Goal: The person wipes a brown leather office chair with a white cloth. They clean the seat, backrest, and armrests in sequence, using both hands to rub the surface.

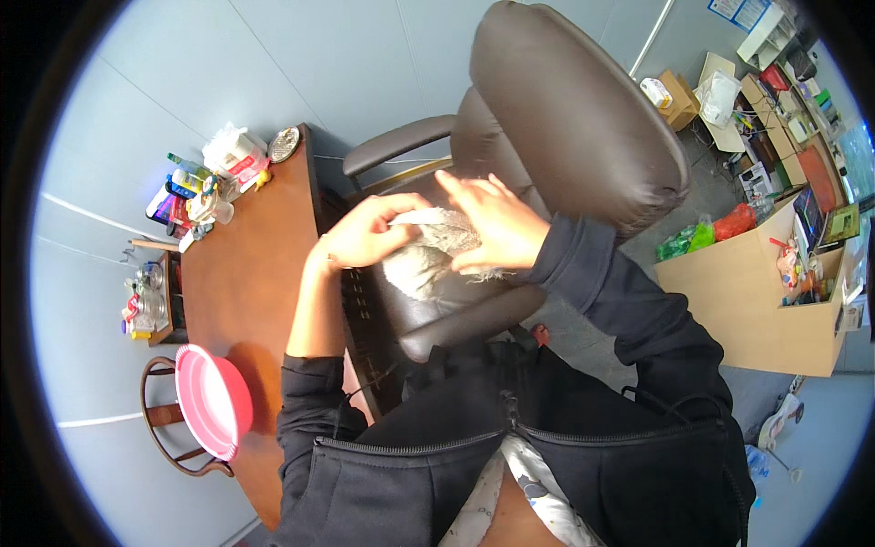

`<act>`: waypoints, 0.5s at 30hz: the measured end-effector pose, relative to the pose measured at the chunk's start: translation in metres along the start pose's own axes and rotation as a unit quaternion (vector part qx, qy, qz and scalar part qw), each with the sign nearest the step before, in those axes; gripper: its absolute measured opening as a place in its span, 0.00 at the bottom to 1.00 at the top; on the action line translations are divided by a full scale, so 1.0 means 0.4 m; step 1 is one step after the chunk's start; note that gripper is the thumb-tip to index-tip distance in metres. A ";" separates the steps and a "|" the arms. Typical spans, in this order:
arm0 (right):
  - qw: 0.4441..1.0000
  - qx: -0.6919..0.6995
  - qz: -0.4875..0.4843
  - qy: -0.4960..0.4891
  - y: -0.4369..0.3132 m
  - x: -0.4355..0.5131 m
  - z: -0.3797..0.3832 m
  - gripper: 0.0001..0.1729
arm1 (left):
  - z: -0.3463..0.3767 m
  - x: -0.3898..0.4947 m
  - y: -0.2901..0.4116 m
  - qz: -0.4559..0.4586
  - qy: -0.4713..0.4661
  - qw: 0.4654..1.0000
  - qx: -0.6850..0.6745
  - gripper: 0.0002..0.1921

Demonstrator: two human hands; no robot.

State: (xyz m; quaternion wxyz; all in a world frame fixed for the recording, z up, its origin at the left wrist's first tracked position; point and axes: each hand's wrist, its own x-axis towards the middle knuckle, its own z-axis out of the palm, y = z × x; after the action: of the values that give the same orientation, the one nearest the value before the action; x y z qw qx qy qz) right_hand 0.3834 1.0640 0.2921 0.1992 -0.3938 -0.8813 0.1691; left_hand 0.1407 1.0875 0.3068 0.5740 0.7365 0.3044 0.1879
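A crumpled pale cloth point(420, 270) with a frayed edge lies bunched between my hands, over the seat of a dark brown leather office chair point(465, 311). My left hand point(374, 231) is at its left side, fingers curved over its upper edge and the thumb against it. At the cloth's right side is my right hand point(497, 222), its fingers spread and its thumb near the frayed edge. Whether either hand grips the cloth cannot be told.
A brown wooden desk point(253, 273) stands at left, bearing a pink plastic basin point(243, 403), bottles and a round metal tin point(284, 144). The chair's armrest point(403, 142) rises beyond my hands. A light wooden desk point(738, 301) is at right.
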 end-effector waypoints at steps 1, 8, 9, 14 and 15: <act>0.978 0.197 0.041 -0.051 0.040 -0.028 -0.044 0.46 | 0.017 0.011 0.041 0.004 -0.007 1.000 -0.007 0.12; 0.997 0.054 -0.015 0.044 0.166 -0.045 -0.265 0.18 | 0.265 0.225 0.341 0.240 0.287 0.785 0.494 0.51; 0.983 0.004 -0.120 0.136 0.166 0.007 -0.272 0.16 | 0.319 0.273 0.364 0.270 0.246 0.770 0.524 0.55; 0.977 -0.208 -0.030 0.025 0.209 0.177 -0.371 0.19 | 0.474 0.516 0.424 0.445 0.290 0.554 0.641 0.27; 0.968 -0.246 -0.026 0.024 0.223 0.199 -0.392 0.20 | 0.474 0.537 0.440 0.491 0.275 0.540 0.626 0.24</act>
State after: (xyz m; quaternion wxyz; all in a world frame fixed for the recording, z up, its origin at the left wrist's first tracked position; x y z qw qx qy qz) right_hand 0.4666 1.2034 0.4042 0.1218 -0.4117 -0.9006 -0.0682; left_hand 0.4603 1.0642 0.4089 -0.3270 0.8546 0.0780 0.3957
